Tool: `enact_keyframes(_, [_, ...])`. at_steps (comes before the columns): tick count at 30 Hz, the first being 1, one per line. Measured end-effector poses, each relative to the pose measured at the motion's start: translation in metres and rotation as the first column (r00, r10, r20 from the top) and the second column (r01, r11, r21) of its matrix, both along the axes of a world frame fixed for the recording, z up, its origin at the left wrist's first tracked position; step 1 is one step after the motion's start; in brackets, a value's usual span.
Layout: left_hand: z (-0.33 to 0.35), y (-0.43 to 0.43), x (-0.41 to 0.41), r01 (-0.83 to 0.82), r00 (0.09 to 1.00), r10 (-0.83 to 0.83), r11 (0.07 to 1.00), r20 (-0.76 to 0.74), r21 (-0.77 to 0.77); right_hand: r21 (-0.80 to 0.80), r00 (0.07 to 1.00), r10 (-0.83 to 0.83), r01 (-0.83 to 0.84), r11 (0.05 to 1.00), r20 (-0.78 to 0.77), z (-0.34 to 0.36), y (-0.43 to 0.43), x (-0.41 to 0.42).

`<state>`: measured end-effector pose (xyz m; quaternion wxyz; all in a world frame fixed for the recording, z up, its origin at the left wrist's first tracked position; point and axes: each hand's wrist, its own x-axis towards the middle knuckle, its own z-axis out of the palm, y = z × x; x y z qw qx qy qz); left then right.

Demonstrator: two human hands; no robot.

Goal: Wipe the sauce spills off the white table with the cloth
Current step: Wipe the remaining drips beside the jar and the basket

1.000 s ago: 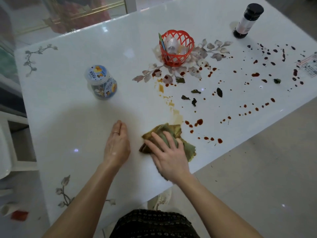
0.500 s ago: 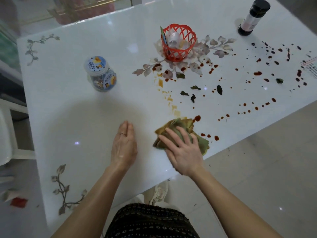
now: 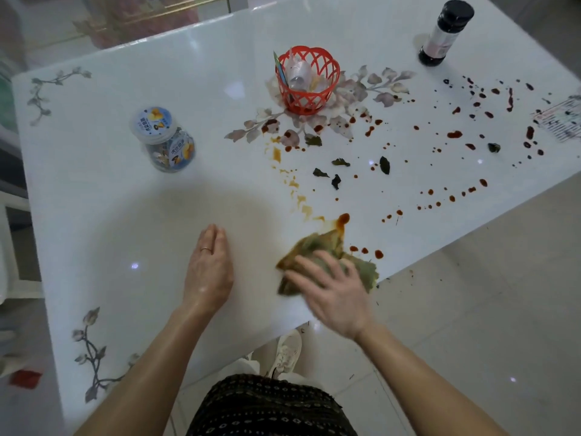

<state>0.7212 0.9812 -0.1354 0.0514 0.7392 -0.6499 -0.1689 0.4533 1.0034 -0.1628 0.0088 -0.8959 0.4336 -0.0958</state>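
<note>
Cloth (image 3: pixel 316 247), soiled green-brown, bunched at lower centre by front edge of white table (image 3: pixel 125 215). Right hand (image 3: pixel 336 294) lies flat on it, fingers spread, pressing rather than clutching. Left hand (image 3: pixel 209 272) flat on table just left, fingers straight, holding nothing.

Advice:
- even palm pressure
- sweep over red drops (image 3: pixel 379 254) at cloth's right and smear (image 3: pixel 342 219) just above
- draw strokes inward from edge, so sauce does not drip off
- refold to cleaner face
- gather leaf scraps (image 3: pixel 384 165) at mid-frame
</note>
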Motion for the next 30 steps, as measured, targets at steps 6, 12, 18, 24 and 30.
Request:
enact_keyframes(6, [0.0, 0.0, -0.002, -0.005, 1.0, 0.005, 1.0, 0.004, 0.004, 0.015, 0.93, -0.363, 0.364, 0.931, -0.05, 0.011, -0.038, -0.037])
enact_keyframes(12, [-0.001, -0.002, -0.003, -0.016, 1.0, 0.016, 1.0, 0.0, 0.004, 0.114, 0.874, -0.484, 0.486, 0.867, -0.045, 0.019, -0.007, 0.023])
enact_keyframes(18, [0.002, -0.001, -0.003, -0.016, 1.0, 0.016, 1.0, -0.008, 0.001, 0.148, 0.947, -0.288, 0.308, 0.94, -0.146, 0.019, -0.028, 0.018])
enact_keyframes(24, [0.006, 0.0, -0.003, -0.009, 1.0, 0.009, 1.0, -0.025, 0.002, 0.195, 0.876, -0.472, 0.482, 0.854, -0.097, 0.024, -0.062, 0.006])
enact_keyframes(30, [0.008, 0.001, -0.006, -0.013, 1.0, 0.013, 1.0, -0.001, 0.0, 0.212, 0.916, -0.391, 0.402, 0.891, -0.096, 0.026, -0.037, 0.053])
